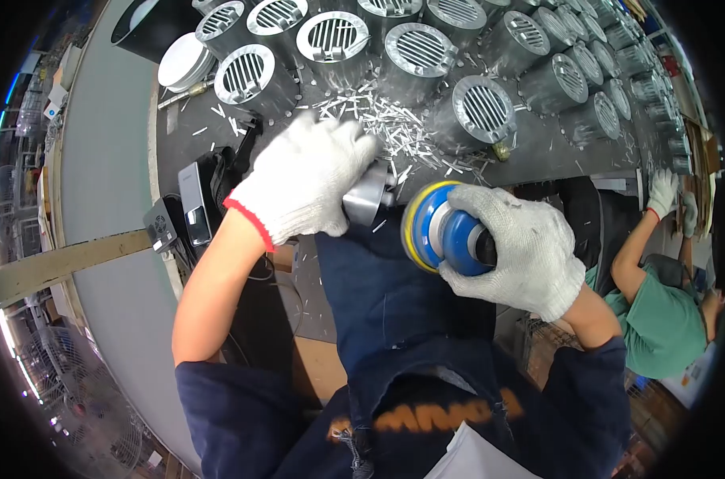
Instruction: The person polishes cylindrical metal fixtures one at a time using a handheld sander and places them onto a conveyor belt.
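My left hand (306,176), in a white knit glove with a red cuff, is closed around a metal cylinder (365,196) at the table's near edge. Much of the cylinder hides under the glove; its right end shows small projections. In my right hand (530,251), also gloved, is a round blue palm sander (460,239) with a yellow-edged pad. The pad is turned left toward the cylinder, with a gap between them. Beyond both hands, thin metal strips (398,132) lie heaped on the dark table (191,132).
Metal cups with slotted tops (483,108) crowd the far and right side of the table. White discs (185,62) are stacked at far left. A grey box-like device (193,203) sits left of my forearm. A co-worker in a green shirt (661,327) is at right.
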A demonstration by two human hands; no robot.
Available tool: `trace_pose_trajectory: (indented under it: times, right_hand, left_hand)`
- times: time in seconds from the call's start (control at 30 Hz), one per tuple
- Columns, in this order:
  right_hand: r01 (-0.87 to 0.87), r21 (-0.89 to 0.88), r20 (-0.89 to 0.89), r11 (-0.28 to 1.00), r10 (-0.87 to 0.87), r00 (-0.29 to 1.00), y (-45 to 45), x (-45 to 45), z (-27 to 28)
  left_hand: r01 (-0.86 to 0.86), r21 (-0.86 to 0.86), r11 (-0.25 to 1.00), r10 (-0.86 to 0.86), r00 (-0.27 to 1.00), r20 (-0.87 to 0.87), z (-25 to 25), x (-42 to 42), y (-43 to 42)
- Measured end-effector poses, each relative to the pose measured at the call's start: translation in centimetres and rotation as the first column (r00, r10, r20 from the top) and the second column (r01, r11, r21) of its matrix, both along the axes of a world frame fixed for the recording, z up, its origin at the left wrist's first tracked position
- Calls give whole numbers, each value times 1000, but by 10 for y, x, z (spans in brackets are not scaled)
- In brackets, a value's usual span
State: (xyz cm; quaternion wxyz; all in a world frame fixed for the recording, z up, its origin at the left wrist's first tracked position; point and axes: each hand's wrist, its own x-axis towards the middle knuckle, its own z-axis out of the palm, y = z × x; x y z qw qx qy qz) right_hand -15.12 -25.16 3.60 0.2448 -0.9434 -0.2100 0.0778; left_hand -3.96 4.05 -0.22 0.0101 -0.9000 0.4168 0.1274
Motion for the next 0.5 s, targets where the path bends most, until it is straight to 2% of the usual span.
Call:
trace_pose_trajectory:
  times: [0.07, 0.13, 0.2, 0.27, 0.3, 0.33, 0.4, 0.43, 0.5]
  right_hand:
    - [22, -24, 19, 999, -21, 1000, 3, 6, 1]
    - [50, -45, 32, 998, -49, 998, 5, 12, 1]
    - [63, -66, 57, 996, -60, 997, 9, 17, 3]
    - [82, -91, 95, 993, -73, 993, 11, 20, 5]
    - [82, -97, 93, 992, -73, 993, 11, 19, 6]
    - [87, -110, 96, 990, -76, 992, 12, 20, 7]
    - [103, -126, 104, 987, -90, 990, 15, 27, 4]
    - [76, -139, 87, 987, -64, 994, 18, 33, 0]
    - [27, -161, 86, 987, -13, 996, 26, 39, -5]
  left_hand:
    - [-40, -10, 999, 40, 999, 14, 1, 1, 0]
    - [20, -67, 998, -1, 962, 274, -24, 1, -4]
    - [30, -99, 995, 1, 954, 298, -28, 10, -5]
    - [-16, 43, 999, 15, 1000, 16, -19, 17, -7]
    - [-16, 134, 991, 29, 995, -93, 7, 13, -13]
    - [-9, 129, 992, 21, 995, -94, 2, 7, -11]
    - [27, -10, 1000, -27, 1000, -8, -11, -1, -3]
    - [20, 35, 999, -19, 999, -26, -4, -1, -7]
    - [20, 19, 1000, -19, 999, -36, -7, -1, -4]
